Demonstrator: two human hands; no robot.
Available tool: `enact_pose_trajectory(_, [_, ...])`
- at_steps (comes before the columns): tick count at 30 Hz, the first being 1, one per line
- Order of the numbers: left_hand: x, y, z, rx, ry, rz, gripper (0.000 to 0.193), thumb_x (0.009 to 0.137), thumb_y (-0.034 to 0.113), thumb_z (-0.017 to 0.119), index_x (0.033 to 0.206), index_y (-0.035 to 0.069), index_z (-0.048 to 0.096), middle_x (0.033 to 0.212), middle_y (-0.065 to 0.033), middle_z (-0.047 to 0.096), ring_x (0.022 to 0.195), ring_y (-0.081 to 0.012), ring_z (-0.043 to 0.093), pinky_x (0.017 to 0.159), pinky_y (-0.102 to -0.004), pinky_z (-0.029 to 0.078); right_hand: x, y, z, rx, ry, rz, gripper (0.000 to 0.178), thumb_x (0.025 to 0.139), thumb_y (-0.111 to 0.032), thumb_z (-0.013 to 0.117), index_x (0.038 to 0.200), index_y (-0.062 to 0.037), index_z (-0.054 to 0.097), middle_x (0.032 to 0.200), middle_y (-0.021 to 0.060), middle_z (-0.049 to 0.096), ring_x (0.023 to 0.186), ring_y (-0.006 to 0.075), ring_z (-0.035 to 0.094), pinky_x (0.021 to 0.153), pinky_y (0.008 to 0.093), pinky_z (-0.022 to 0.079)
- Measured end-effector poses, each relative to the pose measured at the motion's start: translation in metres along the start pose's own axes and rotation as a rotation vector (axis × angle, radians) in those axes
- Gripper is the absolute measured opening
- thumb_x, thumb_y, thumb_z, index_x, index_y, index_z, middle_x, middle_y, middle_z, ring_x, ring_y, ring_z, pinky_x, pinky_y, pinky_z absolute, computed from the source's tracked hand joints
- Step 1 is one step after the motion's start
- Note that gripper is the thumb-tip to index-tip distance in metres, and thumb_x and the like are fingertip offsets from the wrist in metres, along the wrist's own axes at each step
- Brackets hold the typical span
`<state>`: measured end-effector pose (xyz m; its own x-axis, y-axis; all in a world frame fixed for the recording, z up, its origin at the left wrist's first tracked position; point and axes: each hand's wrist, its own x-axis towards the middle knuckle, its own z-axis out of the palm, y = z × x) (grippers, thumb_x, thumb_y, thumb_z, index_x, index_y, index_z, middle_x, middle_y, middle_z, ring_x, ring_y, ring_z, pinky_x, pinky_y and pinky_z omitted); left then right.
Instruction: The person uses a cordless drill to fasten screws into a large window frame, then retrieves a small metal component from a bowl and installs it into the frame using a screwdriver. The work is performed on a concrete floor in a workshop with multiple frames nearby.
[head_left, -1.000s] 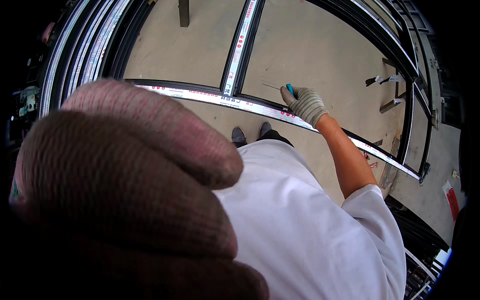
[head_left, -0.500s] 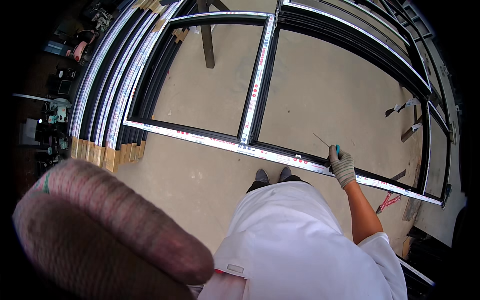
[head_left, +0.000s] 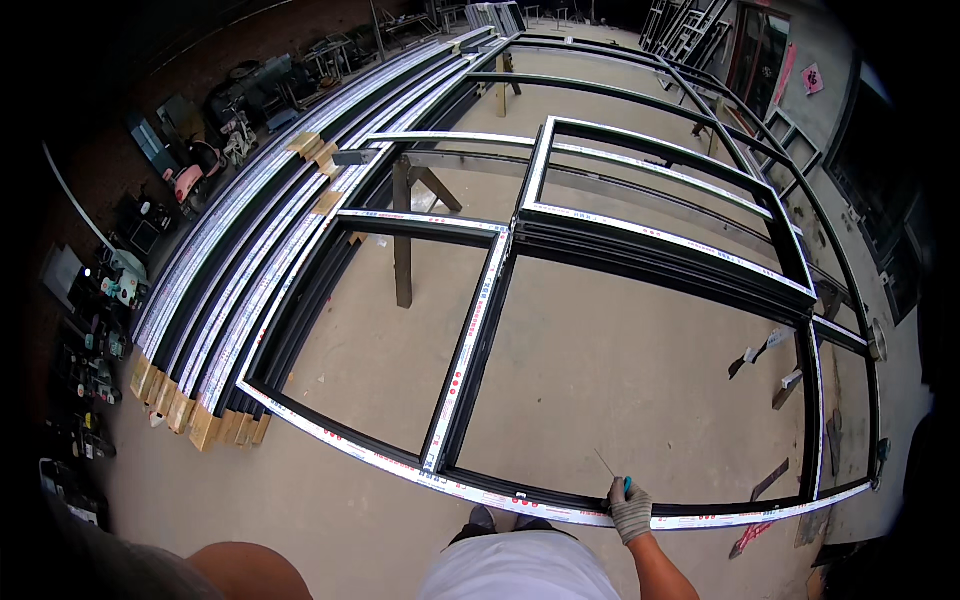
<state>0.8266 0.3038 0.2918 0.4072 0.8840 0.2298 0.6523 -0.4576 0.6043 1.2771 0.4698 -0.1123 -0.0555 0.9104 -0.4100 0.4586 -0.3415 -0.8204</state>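
Note:
My right hand (head_left: 630, 513), in a pale knitted glove, is closed around a screwdriver (head_left: 627, 485) with a teal handle. Its thin shaft points up and to the left over the opening of a large black frame (head_left: 463, 365) covered with white printed film. The hand is at the frame's near rail, right of its middle upright. Whether the hand touches the rail cannot be told. At the lower left, my bent left arm (head_left: 250, 572) shows in part. A dark blurred shape beside it may be my left hand; no fingers can be made out.
Long film-wrapped bars with tan end blocks (head_left: 205, 425) are stacked on the left. Smaller frames (head_left: 650, 232) lie piled across the far part. A dark support leg (head_left: 402, 240) stands beneath. A red object (head_left: 750, 538) lies on the floor at the right. Machines line the left wall.
The view has tilted up, showing more frames farther off. My left hand, large and close before, has dropped toward the lower left edge. My right hand still grips the screwdriver at the near rail.

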Motion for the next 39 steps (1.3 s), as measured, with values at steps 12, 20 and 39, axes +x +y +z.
enact_pose_trajectory(12, [0.045, 0.033, 0.009, 0.142, 0.017, -0.078, 0.047, 0.094, 0.049, 0.073, 0.089, 0.003, 0.067, 0.072, -0.0105, 0.065, 0.065, -0.0235, 0.064, 0.069, -0.0432, 0.049, 0.007, 0.015, 0.014, 0.028, -0.028, -0.008, 0.049, 0.103, -0.044, 0.06, 0.076, -0.0028, 0.066, 0.064, 0.0075, 0.068, 0.057, 0.0151, 0.062, 0.061, 0.034, 0.052])
enact_pose_trajectory(20, [0.074, 0.051, 0.03, 0.158, 0.023, -0.019, 0.045, 0.093, 0.048, 0.074, 0.086, 0.005, 0.067, 0.069, -0.0092, 0.064, 0.062, -0.0225, 0.063, 0.065, -0.0408, 0.048, 0.019, 0.028, 0.001, -0.078, 0.007, -0.025, 0.05, 0.101, -0.048, 0.06, 0.079, -0.0026, 0.067, 0.066, 0.0127, 0.069, 0.062, 0.0241, 0.065, 0.065, 0.0372, 0.052])
enact_pose_trajectory(39, [0.232, 0.168, 0.023, 0.107, -0.555, -0.161, 0.042, 0.091, 0.046, 0.078, 0.077, 0.008, 0.067, 0.062, -0.0064, 0.061, 0.054, -0.0199, 0.061, 0.056, -0.0352, 0.047, 0.031, 0.031, 0.009, -0.248, 0.043, -0.047, 0.06, 0.1, -0.058, 0.052, 0.082, -0.0038, 0.072, 0.074, 0.0162, 0.073, 0.075, 0.0355, 0.071, 0.076, 0.0432, 0.054])
